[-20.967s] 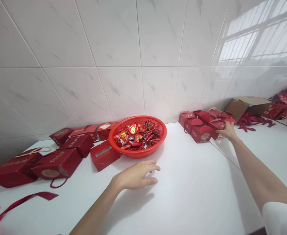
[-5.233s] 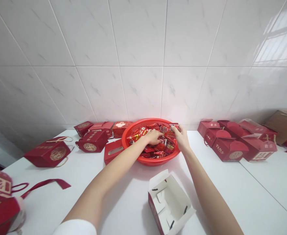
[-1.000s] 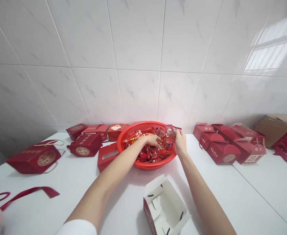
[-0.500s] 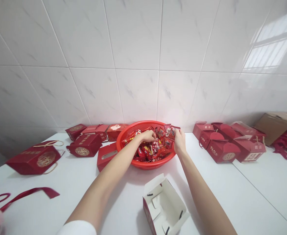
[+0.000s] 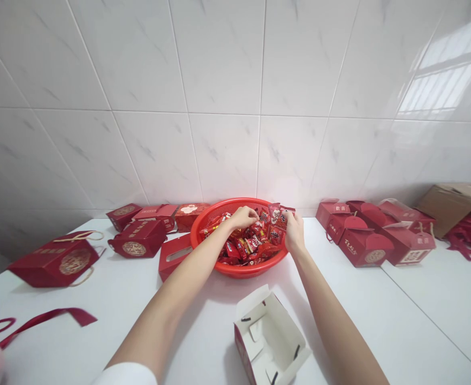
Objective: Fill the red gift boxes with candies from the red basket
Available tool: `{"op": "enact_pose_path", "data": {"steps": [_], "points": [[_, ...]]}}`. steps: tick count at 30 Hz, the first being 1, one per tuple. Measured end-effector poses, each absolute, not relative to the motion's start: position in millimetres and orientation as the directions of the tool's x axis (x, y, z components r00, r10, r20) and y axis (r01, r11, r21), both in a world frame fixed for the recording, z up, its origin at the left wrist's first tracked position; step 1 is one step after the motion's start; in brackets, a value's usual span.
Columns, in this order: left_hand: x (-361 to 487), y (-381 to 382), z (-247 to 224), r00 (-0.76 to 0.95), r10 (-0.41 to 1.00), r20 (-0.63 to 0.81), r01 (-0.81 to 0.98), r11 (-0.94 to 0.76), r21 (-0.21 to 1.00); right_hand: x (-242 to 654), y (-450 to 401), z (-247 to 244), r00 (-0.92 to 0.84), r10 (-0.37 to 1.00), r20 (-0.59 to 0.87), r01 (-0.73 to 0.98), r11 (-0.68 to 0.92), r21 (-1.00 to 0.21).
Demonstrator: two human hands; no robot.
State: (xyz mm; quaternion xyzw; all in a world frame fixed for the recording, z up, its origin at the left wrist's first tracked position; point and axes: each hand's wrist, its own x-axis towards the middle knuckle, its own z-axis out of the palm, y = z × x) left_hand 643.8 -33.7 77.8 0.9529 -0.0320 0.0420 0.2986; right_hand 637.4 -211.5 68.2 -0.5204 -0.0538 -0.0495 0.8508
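A red plastic basket (image 5: pixel 241 271) full of red-wrapped candies (image 5: pixel 235 250) stands against the wall. Over its back half, my left hand (image 5: pixel 243 217) is closed, fingers curled together; whatever they pinch is too small to make out. At the basket's right rim my right hand (image 5: pixel 295 231) grips red candy packets (image 5: pixel 275 214) with dark printing, held up above the pile. Between my forearms and in front of the basket sits an open gift box (image 5: pixel 278 331), white inside, its flaps spread. No candy shows in it.
Several closed red gift boxes (image 5: pixel 139 239) stand left of the basket, and a larger one (image 5: pixel 61 259) farther left. More red boxes (image 5: pixel 366 247) cluster at the right. Beyond them is a brown cardboard box (image 5: pixel 440 206) with dark red ribbons (image 5: pixel 470 235). Another ribbon (image 5: pixel 54 321) lies front left.
My left hand has lifted slightly and shifted a little to the right over the candies. My right hand keeps its packets in nearly the same place.
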Motion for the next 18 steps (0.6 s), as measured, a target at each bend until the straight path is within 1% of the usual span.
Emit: {"op": "enact_pose_path", "data": {"steps": [5, 13, 15, 18], "points": [[645.6, -33.7, 76.3, 0.988, -0.009, 0.155, -0.097, -0.813, 0.573, 635.6, -212.5, 69.1, 0.985, -0.016, 0.171, 0.16, 0.434, -0.887], [645.7, -35.3, 74.9, 0.983, -0.019, 0.182, -0.122, -0.81, 0.573, 634.6, -212.8, 68.5, 0.984, 0.008, 0.18, 0.158, 0.44, -0.884], [646.8, -35.0, 75.2, 0.976, -0.03, 0.215, -0.157, -0.784, 0.6, 633.1, -213.2, 68.3, 0.982, 0.021, 0.186, 0.158, 0.436, -0.886], [649.2, -36.2, 76.0, 0.955, -0.043, 0.293, -0.245, -0.669, 0.701, 631.9, -213.8, 67.4, 0.978, 0.051, 0.2, 0.16, 0.422, -0.892]]}}
